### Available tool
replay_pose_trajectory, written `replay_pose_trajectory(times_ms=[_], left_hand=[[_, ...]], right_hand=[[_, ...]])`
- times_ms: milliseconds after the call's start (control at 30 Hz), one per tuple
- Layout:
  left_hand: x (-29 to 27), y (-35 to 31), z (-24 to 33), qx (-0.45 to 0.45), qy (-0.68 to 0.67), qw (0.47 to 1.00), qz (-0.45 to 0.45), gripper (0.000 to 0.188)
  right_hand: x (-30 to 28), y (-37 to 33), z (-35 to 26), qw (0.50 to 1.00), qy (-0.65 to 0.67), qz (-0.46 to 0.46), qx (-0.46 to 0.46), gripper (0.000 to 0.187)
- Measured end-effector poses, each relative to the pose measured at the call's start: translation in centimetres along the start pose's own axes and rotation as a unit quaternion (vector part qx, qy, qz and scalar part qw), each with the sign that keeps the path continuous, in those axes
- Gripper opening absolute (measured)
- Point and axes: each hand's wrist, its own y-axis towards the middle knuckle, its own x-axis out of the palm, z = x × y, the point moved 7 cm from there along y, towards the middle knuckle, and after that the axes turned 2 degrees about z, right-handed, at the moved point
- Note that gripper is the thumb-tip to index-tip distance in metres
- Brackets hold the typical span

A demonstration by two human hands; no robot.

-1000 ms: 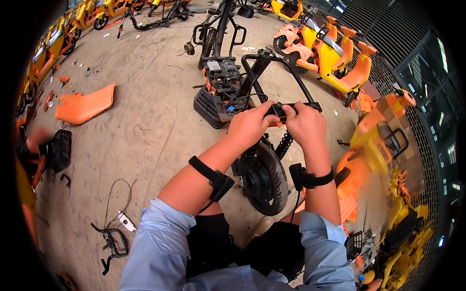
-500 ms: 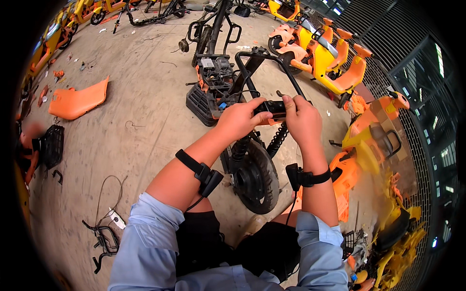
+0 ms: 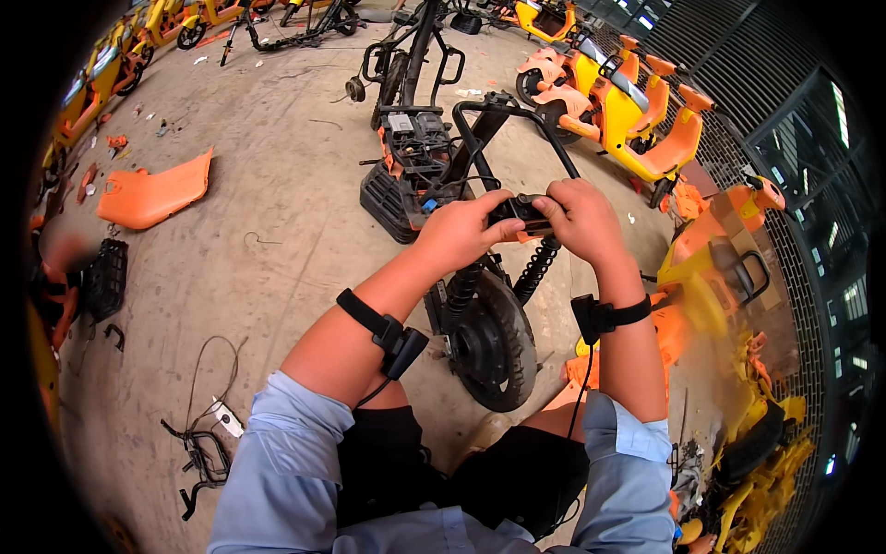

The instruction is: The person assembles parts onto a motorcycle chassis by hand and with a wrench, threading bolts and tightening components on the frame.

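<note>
A stripped black scooter frame (image 3: 559, 152) stands before me, its rear wheel (image 3: 487, 343) and coil spring (image 3: 537, 268) under my hands. At its rear end is a dark, boxy black part (image 3: 522, 208) with an orange piece below it. My left hand (image 3: 460, 231) grips this part from the left, thumb and fingers closed on its end. From the right, my right hand (image 3: 585, 222) is closed at its other end, thumb pressed on top. The right fingers' undersides are hidden. Exposed electrical modules (image 3: 413, 129) sit farther forward on the frame.
An orange body panel (image 3: 152, 192) lies on the floor at left. Bent black tubing (image 3: 205, 457) and a thin cable lie near left. Yellow and orange scooters (image 3: 637, 120) stand back right. Piled yellow panels (image 3: 766, 471) lie near right. Both forearms carry strapped black devices with cables.
My right hand has shifted slightly right and its wrist outward. A small curved brownish piece that stuck up beside my right thumb no longer shows. The left hand keeps its grip.
</note>
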Motion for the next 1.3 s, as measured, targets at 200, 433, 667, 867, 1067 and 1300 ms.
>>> replay_pose_trajectory(times_ms=[200,433,667,867,1067,1300], left_hand=[[0.0,0.0,-0.3,-0.037,0.012,0.999,-0.032,0.065],[-0.1,0.0,0.0,-0.025,0.018,0.999,-0.015,0.061],[-0.3,0.0,0.1,-0.003,0.012,1.0,-0.004,0.059],[-0.2,0.1,0.0,-0.005,0.016,1.0,-0.015,0.058],[-0.4,0.3,-0.2,0.01,0.012,1.0,-0.013,0.059],[-0.6,0.4,-0.1,0.015,0.006,1.0,-0.012,0.061]], right_hand=[[0.7,0.2,0.3,0.999,-0.015,-0.049,0.017,0.037],[1.0,-0.1,0.3,0.997,-0.034,-0.027,0.063,0.043],[0.3,0.9,0.6,0.98,0.009,-0.158,0.122,0.055],[1.0,1.8,1.6,0.942,0.023,-0.286,0.171,0.071],[0.9,1.5,1.2,0.946,0.006,-0.291,0.145,0.069],[0.6,0.8,0.3,0.979,-0.052,-0.175,0.086,0.059]])
